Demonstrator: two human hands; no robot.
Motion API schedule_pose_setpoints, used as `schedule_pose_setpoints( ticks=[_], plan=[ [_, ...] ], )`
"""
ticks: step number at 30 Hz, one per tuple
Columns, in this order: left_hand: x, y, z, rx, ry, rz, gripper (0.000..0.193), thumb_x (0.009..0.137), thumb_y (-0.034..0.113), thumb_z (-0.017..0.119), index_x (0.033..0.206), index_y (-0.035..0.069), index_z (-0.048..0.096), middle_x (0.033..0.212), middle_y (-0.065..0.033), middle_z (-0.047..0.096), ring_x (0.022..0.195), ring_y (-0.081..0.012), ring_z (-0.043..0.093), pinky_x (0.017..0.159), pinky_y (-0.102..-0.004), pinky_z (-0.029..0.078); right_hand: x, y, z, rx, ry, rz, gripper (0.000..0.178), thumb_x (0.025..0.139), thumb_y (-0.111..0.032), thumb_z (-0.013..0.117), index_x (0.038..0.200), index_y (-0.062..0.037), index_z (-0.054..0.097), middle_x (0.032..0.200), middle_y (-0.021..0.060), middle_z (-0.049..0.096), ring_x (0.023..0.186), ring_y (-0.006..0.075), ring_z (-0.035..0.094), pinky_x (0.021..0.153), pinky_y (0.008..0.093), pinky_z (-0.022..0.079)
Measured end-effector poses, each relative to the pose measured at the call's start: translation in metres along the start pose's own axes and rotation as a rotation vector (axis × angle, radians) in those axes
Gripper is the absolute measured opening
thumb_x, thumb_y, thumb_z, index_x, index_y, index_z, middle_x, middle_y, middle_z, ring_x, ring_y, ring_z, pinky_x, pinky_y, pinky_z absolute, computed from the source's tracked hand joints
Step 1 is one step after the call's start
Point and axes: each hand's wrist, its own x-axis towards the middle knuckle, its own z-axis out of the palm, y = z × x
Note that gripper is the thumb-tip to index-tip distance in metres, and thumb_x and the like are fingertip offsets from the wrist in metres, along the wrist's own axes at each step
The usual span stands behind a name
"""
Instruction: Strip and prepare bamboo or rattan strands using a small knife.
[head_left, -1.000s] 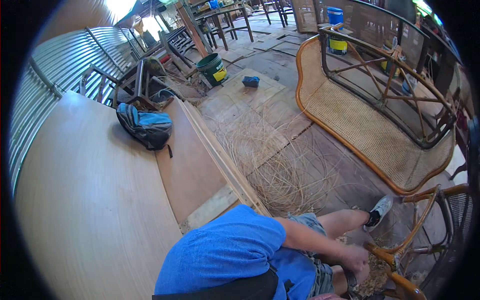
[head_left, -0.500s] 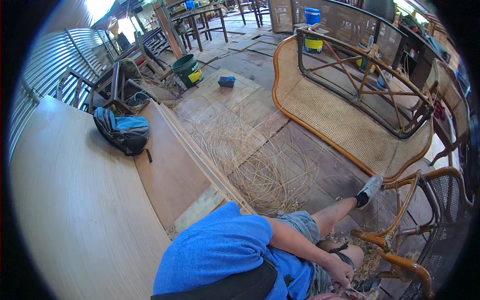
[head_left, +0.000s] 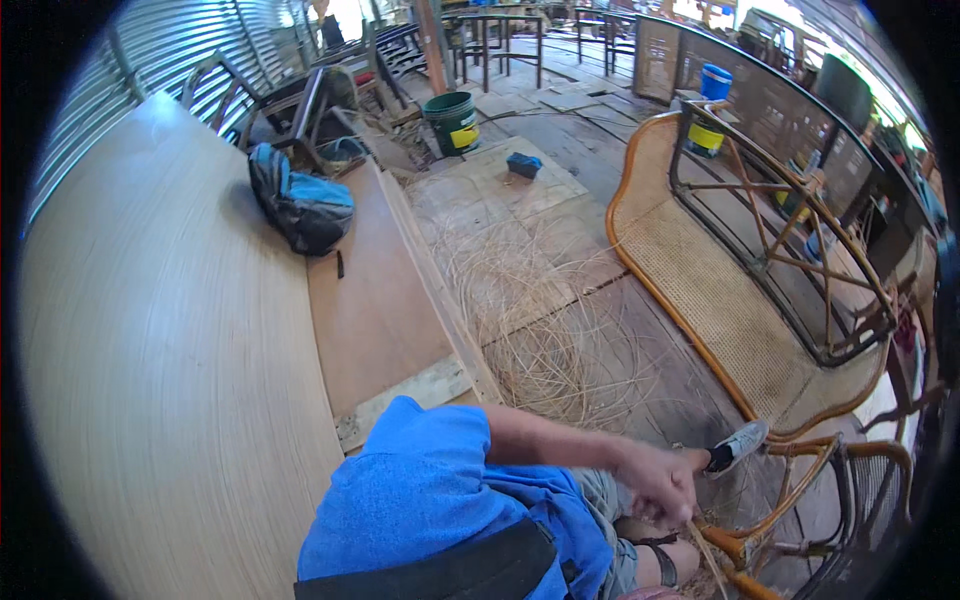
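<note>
My left hand (head_left: 658,485) is closed on a thin pale rattan strand (head_left: 712,562), slightly blurred. The strand runs down from my fingers toward the lower edge of the head view. The hand is over my bent knee, beside the curved, orange-brown frame of a rattan chair (head_left: 790,500) with dark woven mesh. My right hand is out of view. A small pinkish patch at the bottom edge is too cut off to name.
Loose rattan strands (head_left: 545,350) lie tangled on the floor ahead. A cane-woven settee (head_left: 715,285) lies on its side at right. A backpack (head_left: 300,205) rests on wooden boards (head_left: 180,350) at left. Farther off stand a green bucket (head_left: 450,122) and a small blue-topped block (head_left: 524,165).
My left hand has risen and moved away from my lap with the strand, the arm stretching out straighter. The view has turned, so the surroundings sit farther right in the picture.
</note>
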Motion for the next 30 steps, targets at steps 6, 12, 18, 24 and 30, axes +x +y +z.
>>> schedule_pose_setpoints(
  ticks=[6, 12, 18, 24, 30],
  plan=[
    [-0.063, 0.052, -0.046, 0.224, 0.176, 0.064, 0.033, 0.089, 0.031, 0.055, 0.072, 0.002, 0.058, 0.06, 0.0051, 0.048, 0.056, -0.0042, 0.043, 0.048, -0.0235, 0.035, 0.01, 0.033, 0.041, 0.443, -0.265, 0.166, 0.022, 0.083, -0.019, 0.057, 0.089, 0.002, 0.055, 0.066, 0.0068, 0.05, 0.056, 0.0222, 0.04, 0.056, 0.0365, 0.039],
    [-0.098, 0.048, -0.071, 0.89, 0.275, -0.126, 0.027, 0.083, 0.031, 0.058, 0.083, 0.005, 0.061, 0.066, -0.0074, 0.058, 0.06, -0.0188, 0.053, 0.057, -0.0348, 0.041, 0.004, 0.064, 0.043, 0.894, -0.501, 0.402, 0.022, 0.082, -0.02, 0.057, 0.089, 0.0018, 0.055, 0.067, 0.0071, 0.051, 0.057, 0.0217, 0.041, 0.057, 0.0366, 0.04],
    [-0.128, 0.041, -0.119, 1.306, 0.723, -0.432, 0.029, 0.085, 0.036, 0.049, 0.09, 0.01, 0.061, 0.08, -0.0127, 0.063, 0.08, -0.0341, 0.059, 0.07, -0.0431, 0.047, -0.007, 0.099, 0.022, 1.302, -0.705, 0.645, 0.022, 0.082, -0.02, 0.057, 0.089, 0.0015, 0.055, 0.068, 0.0073, 0.051, 0.058, 0.0213, 0.043, 0.058, 0.0368, 0.041],
    [-0.164, 0.033, -0.16, 1.429, 1.022, -0.507, 0.033, 0.084, 0.039, 0.046, 0.091, 0.011, 0.062, 0.081, -0.0162, 0.062, 0.083, -0.0346, 0.06, 0.075, -0.0437, 0.047, -0.016, 0.116, 0.007, 1.722, -0.913, 0.877, 0.023, 0.082, -0.02, 0.057, 0.089, 0.0012, 0.056, 0.069, 0.0075, 0.052, 0.06, 0.0208, 0.044, 0.06, 0.0369, 0.041],
    [-0.192, -0.051, -0.223, 1.265, 1.46, -0.145, 0.029, 0.081, 0.033, 0.05, 0.077, 0.007, 0.062, 0.069, -0.0133, 0.061, 0.069, -0.0308, 0.06, 0.062, -0.0424, 0.047, -0.031, 0.117, 0.006, 1.989, -1.09, 1.024, 0.023, 0.082, -0.021, 0.057, 0.089, 0.001, 0.056, 0.07, 0.0077, 0.053, 0.061, 0.0204, 0.045, 0.061, 0.0369, 0.042]
  ],
)
